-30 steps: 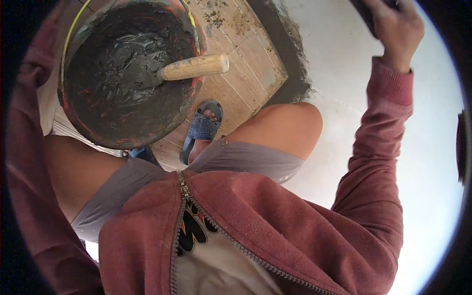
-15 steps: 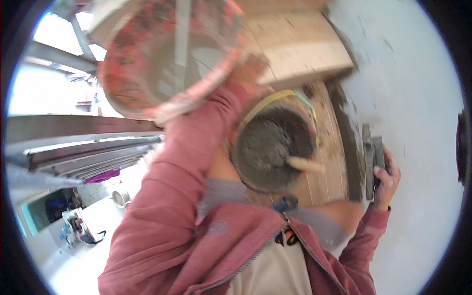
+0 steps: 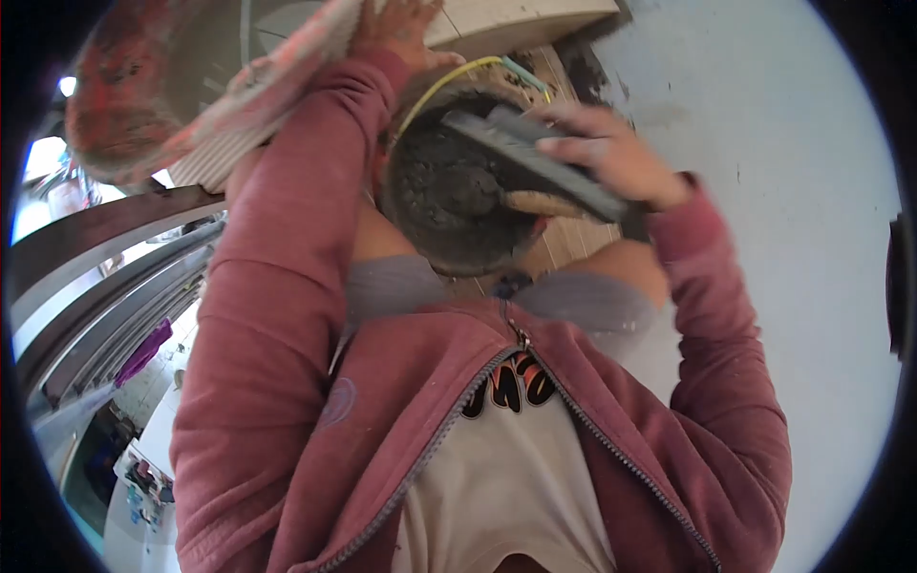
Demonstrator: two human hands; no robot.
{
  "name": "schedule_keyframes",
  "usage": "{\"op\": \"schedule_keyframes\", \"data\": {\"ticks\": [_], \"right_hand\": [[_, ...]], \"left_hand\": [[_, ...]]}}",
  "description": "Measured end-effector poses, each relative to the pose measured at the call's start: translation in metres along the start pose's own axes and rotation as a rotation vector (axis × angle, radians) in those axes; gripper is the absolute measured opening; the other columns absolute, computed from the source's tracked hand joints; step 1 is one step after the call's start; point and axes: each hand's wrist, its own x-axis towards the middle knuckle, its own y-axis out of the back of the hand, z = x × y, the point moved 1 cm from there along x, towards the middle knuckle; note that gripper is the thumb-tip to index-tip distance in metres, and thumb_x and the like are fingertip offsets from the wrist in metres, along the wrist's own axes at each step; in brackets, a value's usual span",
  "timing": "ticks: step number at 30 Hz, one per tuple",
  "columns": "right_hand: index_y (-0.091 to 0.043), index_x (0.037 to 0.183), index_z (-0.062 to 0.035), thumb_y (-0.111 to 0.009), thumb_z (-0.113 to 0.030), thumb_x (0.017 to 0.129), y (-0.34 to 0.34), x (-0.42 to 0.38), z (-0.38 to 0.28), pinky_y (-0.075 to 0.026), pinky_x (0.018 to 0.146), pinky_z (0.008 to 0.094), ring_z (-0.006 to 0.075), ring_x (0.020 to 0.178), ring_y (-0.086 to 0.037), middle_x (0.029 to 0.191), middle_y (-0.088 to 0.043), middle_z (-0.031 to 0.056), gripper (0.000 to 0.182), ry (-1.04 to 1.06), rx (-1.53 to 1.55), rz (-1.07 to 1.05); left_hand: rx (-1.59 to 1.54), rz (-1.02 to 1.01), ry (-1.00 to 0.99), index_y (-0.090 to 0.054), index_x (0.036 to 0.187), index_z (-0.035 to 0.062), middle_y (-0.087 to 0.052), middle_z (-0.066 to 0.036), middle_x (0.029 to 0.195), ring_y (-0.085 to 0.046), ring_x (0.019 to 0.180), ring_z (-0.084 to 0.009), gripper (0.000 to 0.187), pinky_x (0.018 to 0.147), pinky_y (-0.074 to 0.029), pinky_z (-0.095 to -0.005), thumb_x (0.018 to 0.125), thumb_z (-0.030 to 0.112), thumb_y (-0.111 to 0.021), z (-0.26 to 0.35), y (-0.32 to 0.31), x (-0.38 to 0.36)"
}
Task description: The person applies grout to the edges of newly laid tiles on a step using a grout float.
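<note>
My right hand (image 3: 621,158) grips a long, grey plastering float (image 3: 535,162), held tilted above the bucket's right side. Below it stands a dark bucket (image 3: 411,224) with a yellow and green handle, containing wet grey mortar (image 3: 444,186). A wooden tool handle (image 3: 544,203) sticks out of the mortar; the rest of that tool is hidden. At the top, my left hand (image 3: 396,33) has its fingers stretched out and thumb apart, beside the rim of a large red, mortar-smeared tub (image 3: 124,105). Whether the palm presses on the tub or the wooden step behind cannot be made out.
A pale wall (image 3: 764,191) rises on the right, with dark mortar along its lower edge. Behind the bucket is a wooden step (image 3: 516,24). Metal railings (image 3: 115,229) run along the left, above a lower floor level. My knees flank the bucket.
My right hand has brought the float from the wall leftward, over the bucket. My view has shifted, so the tub and bucket appear higher and further left. My left hand stays by the tub.
</note>
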Motion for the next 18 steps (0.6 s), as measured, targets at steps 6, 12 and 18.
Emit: {"op": "schedule_keyframes", "data": {"ticks": [6, 12, 18], "right_hand": [[-0.054, 0.099, 0.0029, -0.053, -0.028, 0.075, -0.149, 0.030, 0.132, -0.037, 0.082, 0.0320, 0.0293, 0.095, -0.050, 0.099, -0.054, 0.0191, 0.039, -0.390, 0.469, 0.150], [-0.053, 0.100, 0.0038, -0.054, -0.029, 0.074, -0.175, 0.065, 0.149, -0.037, 0.082, 0.0340, 0.0313, 0.095, -0.049, 0.102, -0.052, 0.0213, 0.042, -0.409, 0.121, 0.134], [-0.054, 0.098, 0.0054, -0.054, -0.025, 0.074, -0.187, 0.073, 0.154, -0.039, 0.076, 0.0323, 0.0293, 0.087, -0.054, 0.092, -0.056, 0.0216, 0.039, -0.453, 0.683, 0.436]], "left_hand": [[-0.158, -0.290, -0.011, -0.018, 0.131, 0.0133, -0.012, -0.007, 0.137, -0.007, 0.127, -0.0220, 0.091, 0.102, 0.000, -0.0413, 0.063, 0.068, -0.045, -0.004, 0.030, 0.002], [-0.186, -0.258, -0.032, -0.017, 0.131, 0.0130, -0.011, -0.006, 0.137, -0.006, 0.127, -0.0214, 0.090, 0.102, 0.000, -0.0407, 0.065, 0.067, -0.044, -0.003, 0.016, 0.003], [-0.411, 0.047, -0.152, -0.015, 0.131, 0.0132, -0.010, -0.006, 0.138, -0.004, 0.127, -0.0206, 0.087, 0.103, 0.000, -0.0391, 0.067, 0.066, -0.042, -0.014, -0.038, 0.009]]}}
